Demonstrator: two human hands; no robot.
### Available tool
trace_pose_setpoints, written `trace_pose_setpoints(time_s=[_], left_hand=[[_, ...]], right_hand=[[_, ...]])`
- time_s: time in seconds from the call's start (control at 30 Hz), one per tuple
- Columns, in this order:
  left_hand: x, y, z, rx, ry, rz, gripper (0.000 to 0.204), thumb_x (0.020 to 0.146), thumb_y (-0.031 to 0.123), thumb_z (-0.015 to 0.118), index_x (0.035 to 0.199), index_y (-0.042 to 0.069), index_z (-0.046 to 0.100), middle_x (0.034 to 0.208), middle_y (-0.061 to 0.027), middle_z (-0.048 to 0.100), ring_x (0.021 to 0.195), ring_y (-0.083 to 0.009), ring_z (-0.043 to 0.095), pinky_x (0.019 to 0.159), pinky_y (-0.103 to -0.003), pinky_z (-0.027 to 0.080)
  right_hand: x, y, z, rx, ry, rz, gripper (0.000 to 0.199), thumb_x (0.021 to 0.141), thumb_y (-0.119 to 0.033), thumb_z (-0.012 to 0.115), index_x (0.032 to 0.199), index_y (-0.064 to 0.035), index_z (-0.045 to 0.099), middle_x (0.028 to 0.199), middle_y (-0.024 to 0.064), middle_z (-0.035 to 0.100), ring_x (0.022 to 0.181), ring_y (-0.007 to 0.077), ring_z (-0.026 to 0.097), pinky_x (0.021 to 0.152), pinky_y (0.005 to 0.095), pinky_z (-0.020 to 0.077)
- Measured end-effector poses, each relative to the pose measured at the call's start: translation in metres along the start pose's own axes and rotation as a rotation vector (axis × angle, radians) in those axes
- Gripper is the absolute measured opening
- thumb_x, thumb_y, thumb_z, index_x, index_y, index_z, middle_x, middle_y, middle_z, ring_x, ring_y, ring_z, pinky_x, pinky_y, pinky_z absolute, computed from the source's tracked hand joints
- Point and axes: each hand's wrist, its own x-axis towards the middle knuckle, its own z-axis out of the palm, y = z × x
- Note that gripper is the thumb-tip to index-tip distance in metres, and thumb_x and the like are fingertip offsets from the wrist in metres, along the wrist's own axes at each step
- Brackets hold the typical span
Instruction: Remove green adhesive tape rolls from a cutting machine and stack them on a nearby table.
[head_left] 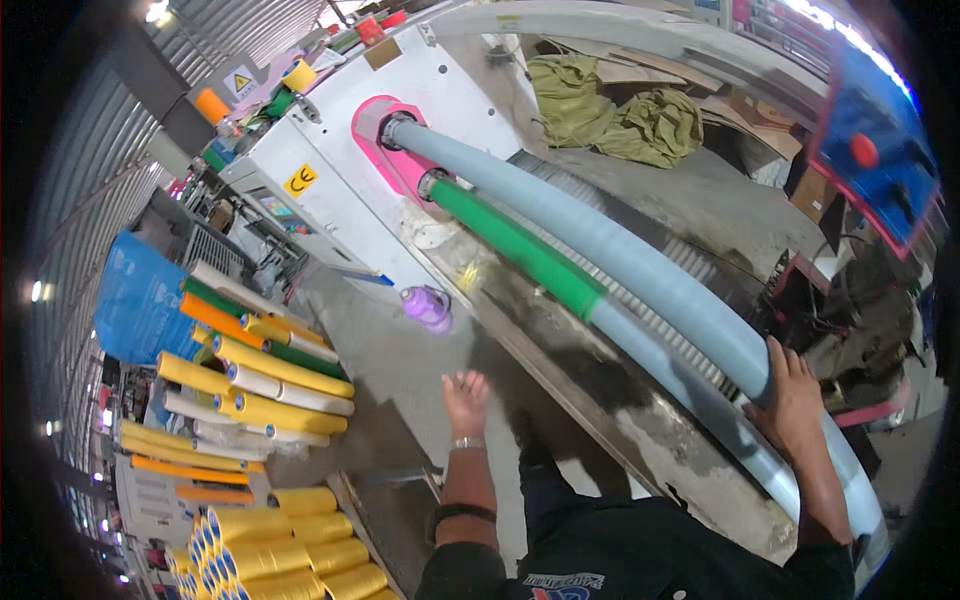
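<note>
A thick light blue roll [590, 225] runs from the white machine down to the lower right. Resting on its near end is my right hand [790, 400], fingers laid over the surface and thumb out to the left side. Below it lies a thinner parallel roll, part green film [520, 245] and part light blue [670, 365]. Both far ends meet a pink bracket [385, 150]. My left hand [465, 405] hangs in the air left of the rolls, empty, its fingers loosely bent and apart.
A purple bottle [427, 308] stands on the floor beside the white machine [335, 170]. Yellow, orange, white and green rolls [280, 385] are stacked at left, with yellow rolls [325, 555] lower down. A concrete ledge [570, 390] borders the rolls. A blue panel [875, 150] hangs at right.
</note>
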Motion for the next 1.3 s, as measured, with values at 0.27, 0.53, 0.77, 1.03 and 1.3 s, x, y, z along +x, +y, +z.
trace_pose_setpoints(time_s=[0.27,0.53,0.77,1.03,1.3], left_hand=[[0.363,0.076,0.18,-0.03,-0.131,-0.011,0.061,0.1,0.05,0.047,0.134,0.0,0.045,0.126,-0.0142,0.053,0.114,-0.0244,0.054,0.098,-0.039,0.044],[0.576,0.137,0.281,0.185,-0.078,-0.054,0.069,0.095,0.058,0.052,0.143,0.009,0.045,0.143,-0.0084,0.05,0.125,-0.0286,0.051,0.099,-0.044,0.044],[0.625,0.116,0.278,0.21,-0.207,-0.049,0.06,0.095,0.045,0.059,0.135,0.0,0.053,0.133,-0.0114,0.058,0.115,-0.0277,0.058,0.096,-0.041,0.048],[0.6,0.115,0.263,0.12,-0.351,-0.248,0.056,0.098,0.046,0.053,0.137,0.006,0.052,0.133,-0.0092,0.058,0.119,-0.0259,0.056,0.095,-0.042,0.048],[0.351,0.008,0.272,0.154,-0.372,-0.525,0.058,0.1,0.048,0.048,0.14,0.006,0.048,0.138,-0.0108,0.054,0.126,-0.0284,0.051,0.102,-0.045,0.044]], right_hand=[[0.095,-0.08,0.056,-0.253,0.179,0.207,0.094,0.05,-0.014,0.085,0.134,-0.0025,0.045,0.121,0.0218,0.055,0.111,0.0437,0.052,0.098,0.0539,0.0419],[0.136,-0.116,0.058,-0.222,0.101,0.316,0.076,0.06,-0.015,0.078,0.128,0.0009,0.047,0.113,0.024,0.054,0.107,0.0457,0.053,0.094,0.0559,0.0426],[0.128,-0.127,0.058,-0.229,0.08,0.466,0.075,0.06,-0.017,0.077,0.127,0.0013,0.048,0.116,0.0241,0.052,0.11,0.0466,0.052,0.097,0.0562,0.0415],[0.14,-0.121,0.057,-0.236,0.081,0.363,0.077,0.062,-0.018,0.08,0.128,0.0015,0.046,0.113,0.0258,0.054,0.103,0.0471,0.054,0.089,0.0568,0.0442],[0.151,-0.129,0.037,-0.219,0.078,0.388,0.077,0.056,-0.014,0.082,0.125,0.0002,0.05,0.114,0.0218,0.057,0.105,0.0438,0.055,0.091,0.0535,0.0452]])
